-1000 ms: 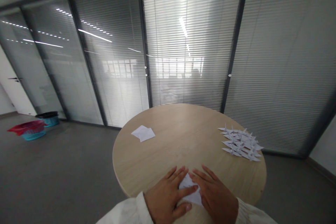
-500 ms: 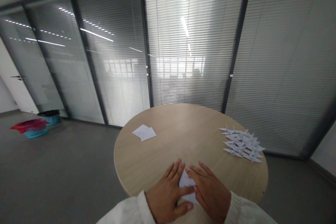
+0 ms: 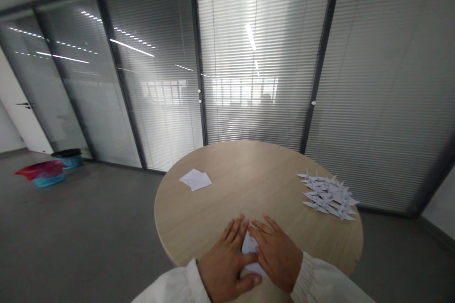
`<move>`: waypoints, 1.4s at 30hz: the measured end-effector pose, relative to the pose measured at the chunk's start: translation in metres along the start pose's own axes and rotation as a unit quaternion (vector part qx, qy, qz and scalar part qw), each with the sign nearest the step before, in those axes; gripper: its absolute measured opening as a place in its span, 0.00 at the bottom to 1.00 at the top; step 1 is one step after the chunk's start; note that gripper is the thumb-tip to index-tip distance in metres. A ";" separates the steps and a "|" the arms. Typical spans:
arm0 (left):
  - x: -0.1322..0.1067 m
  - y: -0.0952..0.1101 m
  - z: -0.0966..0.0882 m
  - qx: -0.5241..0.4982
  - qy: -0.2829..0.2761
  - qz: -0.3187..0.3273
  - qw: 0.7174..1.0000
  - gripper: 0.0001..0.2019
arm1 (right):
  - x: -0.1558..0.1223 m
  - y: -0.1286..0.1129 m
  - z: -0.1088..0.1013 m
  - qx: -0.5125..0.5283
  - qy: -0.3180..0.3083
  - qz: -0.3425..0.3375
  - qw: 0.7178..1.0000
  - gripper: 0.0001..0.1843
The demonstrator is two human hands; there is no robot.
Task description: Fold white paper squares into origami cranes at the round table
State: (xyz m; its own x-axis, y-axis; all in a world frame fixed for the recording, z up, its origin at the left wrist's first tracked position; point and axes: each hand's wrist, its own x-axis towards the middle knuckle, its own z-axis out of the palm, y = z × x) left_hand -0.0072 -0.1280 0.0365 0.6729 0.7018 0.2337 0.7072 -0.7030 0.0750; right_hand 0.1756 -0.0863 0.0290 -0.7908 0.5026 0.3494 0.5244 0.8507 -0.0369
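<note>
A small folded white paper [image 3: 250, 245] lies near the front edge of the round wooden table [image 3: 256, 180]. My left hand [image 3: 227, 265] lies flat on its left part, fingers stretched forward, thumb across the paper's lower edge. My right hand [image 3: 279, 255] presses flat on its right part, fingers pointing up and left, touching the left hand's fingers. Most of the paper is hidden under both hands. White sleeves cover both wrists.
A pile of several folded white paper cranes [image 3: 329, 195] sits at the table's right side. Flat white paper sheets [image 3: 195, 180] lie at the left back. Glass walls with blinds stand behind. Blue bins with a red bag [image 3: 44, 173] stand on the grey floor, far left.
My right hand has slid left over the paper, closing the gap to my left hand; less of the paper shows now. The view has shifted slightly.
</note>
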 end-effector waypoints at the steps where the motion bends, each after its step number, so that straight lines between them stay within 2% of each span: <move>1: 0.000 0.000 0.000 0.000 0.001 -0.001 1.000 0.19 | 0.001 0.000 0.002 0.001 0.004 0.000 1.000 0.21; 16: -0.002 0.004 -0.004 0.025 0.024 0.011 0.999 0.19 | -0.006 0.004 0.009 0.019 0.036 0.000 0.999 0.21; 24: -0.001 0.002 -0.006 0.013 0.013 0.020 1.000 0.22 | -0.014 0.005 0.002 0.032 0.040 0.005 0.999 0.21; 28: -0.001 0.002 -0.008 0.006 0.009 0.017 1.000 0.24 | -0.021 0.010 0.000 0.030 0.016 -0.015 0.999 0.23; 37: -0.001 0.003 -0.005 0.008 0.012 0.012 1.000 0.25 | -0.048 0.020 -0.006 0.009 0.056 -0.052 0.997 0.24; 42: -0.001 0.003 -0.006 0.017 0.006 0.012 1.000 0.25 | -0.060 0.025 -0.012 -0.009 0.040 -0.084 0.996 0.24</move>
State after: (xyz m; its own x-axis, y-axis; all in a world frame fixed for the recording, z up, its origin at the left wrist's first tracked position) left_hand -0.0066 -0.1313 0.0419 0.6873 0.6835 0.2461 0.6982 -0.7150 0.0359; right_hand 0.2394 -0.0970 0.0181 -0.8402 0.3393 0.4230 0.3936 0.9182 0.0452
